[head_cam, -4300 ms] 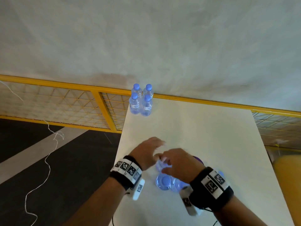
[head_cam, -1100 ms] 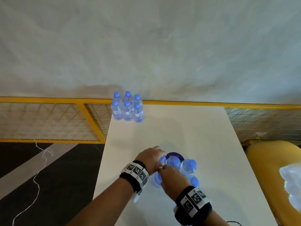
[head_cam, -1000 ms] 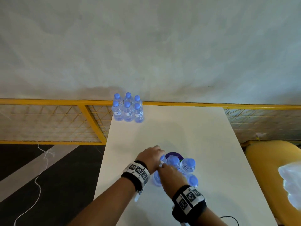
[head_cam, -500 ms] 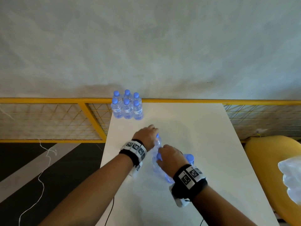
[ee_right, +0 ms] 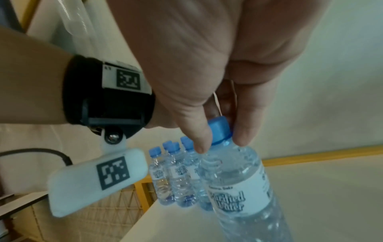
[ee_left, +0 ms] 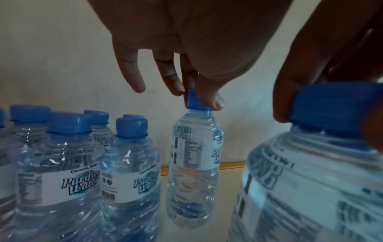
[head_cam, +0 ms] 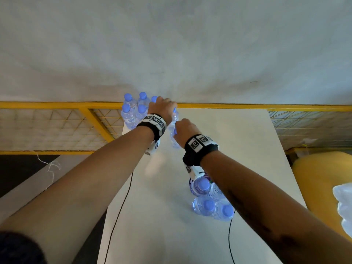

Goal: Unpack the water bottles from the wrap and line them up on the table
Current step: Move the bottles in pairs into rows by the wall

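Observation:
Several blue-capped water bottles stand as a group (head_cam: pixel 133 113) at the white table's (head_cam: pixel 238 149) far left corner. My left hand (head_cam: pixel 162 105) pinches the cap of one bottle (ee_left: pixel 192 163) just right of that group (ee_left: pixel 72 155). Closer to me, my right hand (head_cam: pixel 183 128) pinches the cap of a second bottle (ee_right: pixel 238 188), which hangs tilted above the table. In the left wrist view that second bottle (ee_left: pixel 311 180) looms at the right. Several more bottles (head_cam: pixel 209 199) stand close together near the front right, partly under my right forearm.
A yellow rail with wire mesh (head_cam: pixel 57 105) runs behind and left of the table. A yellow rounded object (head_cam: pixel 323 178) and crumpled clear plastic (head_cam: pixel 342 206) lie at the right. Two black cables (head_cam: pixel 118 206) trail over the table's near part.
Each hand has lifted one bottle by its cap out of the near cluster. Both have carried them away from me to the group at the far left corner.

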Demonstrator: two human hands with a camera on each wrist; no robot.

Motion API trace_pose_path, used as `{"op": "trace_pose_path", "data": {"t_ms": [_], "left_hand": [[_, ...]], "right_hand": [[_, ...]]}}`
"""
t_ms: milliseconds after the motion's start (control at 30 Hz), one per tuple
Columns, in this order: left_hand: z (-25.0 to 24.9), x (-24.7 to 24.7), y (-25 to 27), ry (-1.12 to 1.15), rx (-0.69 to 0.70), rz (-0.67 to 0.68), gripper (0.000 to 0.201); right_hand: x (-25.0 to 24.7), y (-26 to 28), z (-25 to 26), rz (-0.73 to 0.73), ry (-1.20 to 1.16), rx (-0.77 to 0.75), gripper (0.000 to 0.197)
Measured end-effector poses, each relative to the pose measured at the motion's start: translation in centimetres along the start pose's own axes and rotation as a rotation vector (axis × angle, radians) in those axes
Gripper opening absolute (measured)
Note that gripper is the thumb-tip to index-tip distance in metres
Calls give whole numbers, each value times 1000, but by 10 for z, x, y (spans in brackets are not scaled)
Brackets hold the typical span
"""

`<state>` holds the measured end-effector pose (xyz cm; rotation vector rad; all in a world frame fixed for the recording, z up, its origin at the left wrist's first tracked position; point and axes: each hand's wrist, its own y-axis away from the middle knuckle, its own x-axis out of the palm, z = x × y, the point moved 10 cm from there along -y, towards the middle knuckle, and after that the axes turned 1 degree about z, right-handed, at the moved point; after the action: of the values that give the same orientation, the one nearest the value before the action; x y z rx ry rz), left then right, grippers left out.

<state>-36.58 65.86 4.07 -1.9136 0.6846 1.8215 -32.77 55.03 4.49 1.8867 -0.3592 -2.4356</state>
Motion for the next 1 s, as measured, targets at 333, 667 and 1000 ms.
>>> {"op": "trace_pose_path", "data": {"t_ms": [333, 667, 1000], "left_hand": [[37, 40, -55, 40, -11, -41, 9], [48, 41, -81, 139, -11, 30, 18], [56, 54, -85, 200, -48, 145, 29]], "right_hand": [[37, -85, -12, 56, 83, -41, 25], [26, -125, 0, -8, 132, -87, 37], [18, -108, -6, 48, -134, -20, 25]]}}
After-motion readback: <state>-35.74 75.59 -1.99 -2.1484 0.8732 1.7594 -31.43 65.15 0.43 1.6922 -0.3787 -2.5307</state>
